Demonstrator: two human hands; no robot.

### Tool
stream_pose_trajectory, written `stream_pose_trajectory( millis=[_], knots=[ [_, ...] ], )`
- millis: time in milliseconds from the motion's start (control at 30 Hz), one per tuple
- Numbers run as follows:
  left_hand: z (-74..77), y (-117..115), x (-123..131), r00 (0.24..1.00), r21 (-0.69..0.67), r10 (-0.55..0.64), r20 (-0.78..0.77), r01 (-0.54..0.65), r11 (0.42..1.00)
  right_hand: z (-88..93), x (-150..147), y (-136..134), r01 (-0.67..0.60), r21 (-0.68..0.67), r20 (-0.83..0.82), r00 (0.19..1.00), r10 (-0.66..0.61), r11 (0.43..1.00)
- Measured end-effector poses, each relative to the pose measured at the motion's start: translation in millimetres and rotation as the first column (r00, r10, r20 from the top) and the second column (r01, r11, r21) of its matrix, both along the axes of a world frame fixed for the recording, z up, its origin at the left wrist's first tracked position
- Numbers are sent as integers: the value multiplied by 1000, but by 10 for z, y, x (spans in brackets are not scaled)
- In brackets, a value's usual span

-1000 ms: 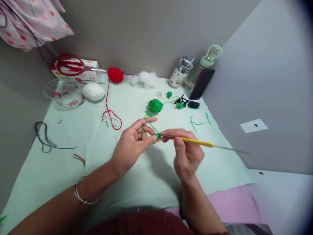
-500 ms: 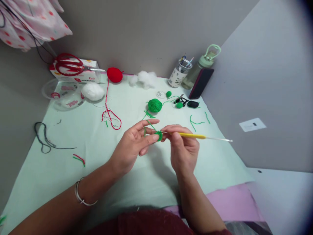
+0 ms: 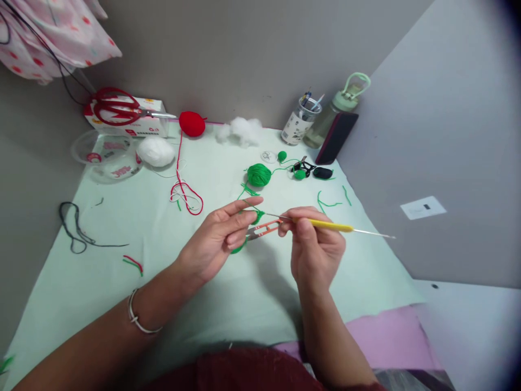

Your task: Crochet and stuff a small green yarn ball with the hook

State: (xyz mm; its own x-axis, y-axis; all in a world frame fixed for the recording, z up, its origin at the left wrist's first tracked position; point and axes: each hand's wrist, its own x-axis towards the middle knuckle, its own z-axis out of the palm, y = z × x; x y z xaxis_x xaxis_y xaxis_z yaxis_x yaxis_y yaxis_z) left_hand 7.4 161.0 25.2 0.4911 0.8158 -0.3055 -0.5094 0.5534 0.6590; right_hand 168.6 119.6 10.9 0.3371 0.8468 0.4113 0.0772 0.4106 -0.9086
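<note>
My left hand (image 3: 217, 233) pinches a small green crochet piece (image 3: 258, 217) between thumb and fingers, with green yarn running over its raised forefinger. In my right hand (image 3: 315, 244) is a crochet hook (image 3: 331, 225) with a yellow handle, closed in a pencil-like grip. The hook's thin left end reaches the green piece. Orange thread snips (image 3: 264, 230) lie on the table behind and between my hands, partly covered by them. Below my left fingers a bit of another green piece (image 3: 239, 247) shows. The green yarn ball (image 3: 259, 175) sits just beyond my hands.
Along the back stand a red yarn ball (image 3: 192, 124), white yarn ball (image 3: 156, 151), white stuffing (image 3: 241, 132), a pen cup (image 3: 299, 124) and a green bottle (image 3: 331, 117). Big red-handled scissors (image 3: 118, 107) rest on a box. Yarn scraps (image 3: 133, 264) lie left; a dark cord (image 3: 79, 236) is farther left.
My right hand has moved right and slightly down with the hook, away from my left hand. The left hand has shifted a little left, uncovering the orange snips.
</note>
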Motion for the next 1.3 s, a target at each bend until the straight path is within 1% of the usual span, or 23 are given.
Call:
stream_pose_trajectory(
  millis=[67, 167, 267, 333, 433, 500, 567, 633, 700, 733, 833, 933, 1067, 1167, 1300],
  knots=[
    [7, 1, 0, 998, 38, 40, -56, -38, 999, 15, 4, 24, -72, -34, -107, 992, 68, 997],
    [5, -18, 10, 990, 88, 73, -120, -63, 994, 9, -7, 29, -121, -40, -119, 986, 115, 992],
    [-1, -27, 12, 990, 103, 62, -127, -49, 993, -7, 0, 18, -116, -61, -134, 985, 107, 991],
    [-1, -22, 7, 989, 103, 58, -135, -44, 994, -7, 16, 18, -91, -78, -154, 985, 78, 993],
    [3, -16, -2, 987, 108, 52, -155, -35, 994, 12, 38, 33, -47, -70, -181, 983, 34, 996],
    [4, -22, -5, 983, 125, 48, -178, -26, 992, 32, 46, 47, -40, -64, -212, 977, 25, 997],
    [2, -41, 2, 980, 146, 51, -193, -23, 989, 45, 44, 58, -73, -70, -260, 964, 52, 995],
    [-3, -67, 21, 978, 169, 69, -196, -36, 985, 44, 32, 63, -142, -82, -298, 948, 112, 987],
    [-10, -94, 45, 981, 185, 70, -181, -36, 982, 26, 16, 59, -194, -89, -285, 945, 162, 977],
    [-15, -105, 56, 984, 188, 59, -168, -27, 982, 13, 8, 55, -199, -92, -261, 950, 169, 976],
    [-25, -122, 78, 992, 160, 12, -127, 9, 987, -28, -5, 38, -167, -94, -196, 970, 146, 981],
    [-23, -118, 81, 993, 116, 22, -113, -8, 993, -49, 0, 32, -153, -95, -185, 974, 133, 984],
    [5, -103, 69, 997, 113, 25, -76, -17, 993, -41, 11, 43, -144, -91, -188, 974, 125, 985],
    [34, -88, 54, 997, 98, 6, -71, 1, 995, -25, 17, 56, -124, -64, -217, 970, 107, 990],
    [72, -74, 42, 998, 61, -19, -54, 22, 998, -8, 26, 65, -134, -43, -260, 958, 119, 990]
  ],
)
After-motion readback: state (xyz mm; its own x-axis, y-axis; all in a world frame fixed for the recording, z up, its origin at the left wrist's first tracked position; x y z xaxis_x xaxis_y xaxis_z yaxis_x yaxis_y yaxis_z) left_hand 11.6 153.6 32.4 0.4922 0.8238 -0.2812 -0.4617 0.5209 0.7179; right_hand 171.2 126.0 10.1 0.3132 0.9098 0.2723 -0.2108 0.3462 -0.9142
